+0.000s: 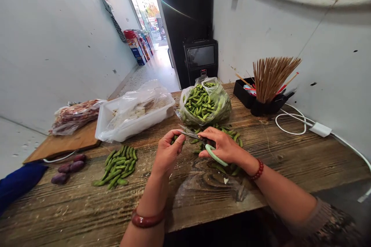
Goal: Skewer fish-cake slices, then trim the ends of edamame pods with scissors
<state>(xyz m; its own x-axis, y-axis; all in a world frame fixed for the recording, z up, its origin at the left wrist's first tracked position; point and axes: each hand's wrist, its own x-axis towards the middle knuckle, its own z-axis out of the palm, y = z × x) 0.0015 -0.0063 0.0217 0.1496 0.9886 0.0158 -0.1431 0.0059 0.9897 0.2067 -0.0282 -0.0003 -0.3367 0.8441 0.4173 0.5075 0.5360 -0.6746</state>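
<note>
My left hand (pixel 169 150) pinches a green edamame pod (pixel 174 139), which is partly hidden by the fingers. In my right hand (pixel 222 144) is a pair of scissors (pixel 213 153) with pale green handles, its blades pointing left toward the pod. Loose edamame pods (pixel 234 136) lie on the table beneath and behind the right hand. Just beyond the hands stands a clear plastic bag (pixel 223 110) filled with more pods. To the left of my left hand, a pile of edamame pods (pixel 118 166) rests on the wood.
On the wooden table (pixel 95 212) are several purple tubers (pixel 65 168), a white plastic tub (pixel 130 133) covered with film, and bagged meat (pixel 75 117) on a cutting board (pixel 58 144). At right stand a bundle of wooden skewers (pixel 271 81) and a white cable with an adapter (pixel 320 129).
</note>
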